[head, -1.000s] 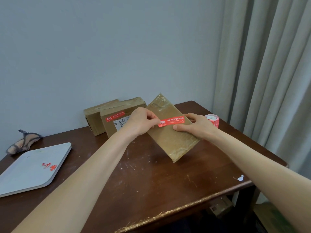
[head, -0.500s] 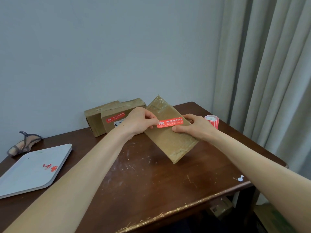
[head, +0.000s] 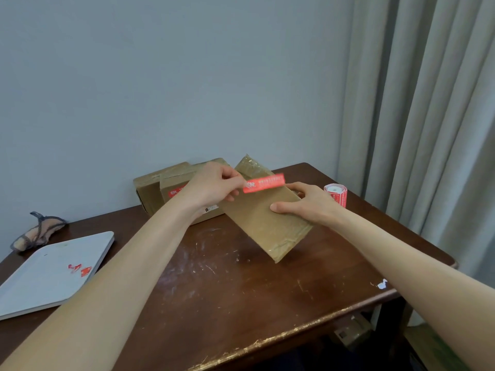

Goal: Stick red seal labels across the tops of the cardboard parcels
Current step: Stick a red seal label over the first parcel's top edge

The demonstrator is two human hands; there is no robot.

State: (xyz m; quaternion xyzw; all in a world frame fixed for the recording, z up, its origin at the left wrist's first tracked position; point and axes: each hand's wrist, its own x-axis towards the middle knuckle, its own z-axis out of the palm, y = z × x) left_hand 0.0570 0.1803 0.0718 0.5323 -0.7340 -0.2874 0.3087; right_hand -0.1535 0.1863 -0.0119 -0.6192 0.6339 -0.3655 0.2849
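Note:
A flat taped cardboard parcel (head: 263,220) lies diagonally on the brown table (head: 241,295). My left hand (head: 211,186) pinches the left end of a red seal label (head: 263,182), which hangs just above the parcel's far half. My right hand (head: 308,202) rests on the parcel's right edge, thumb lying flat across its top. Behind my left hand stand two more parcels (head: 166,188); the nearer one bears a red label (head: 176,192). A roll of red labels (head: 337,194) stands to the right of my right hand.
A white tray (head: 53,271) with red label scraps (head: 80,269) lies at the table's left. A small fabric object (head: 37,231) sits by the wall behind it. Curtains (head: 428,129) hang at the right. A box (head: 348,332) shows under the table.
My right hand let go of the label's right end and slid down the parcel's edge. The label, held by my left hand alone, lifted slightly toward the parcel's far end.

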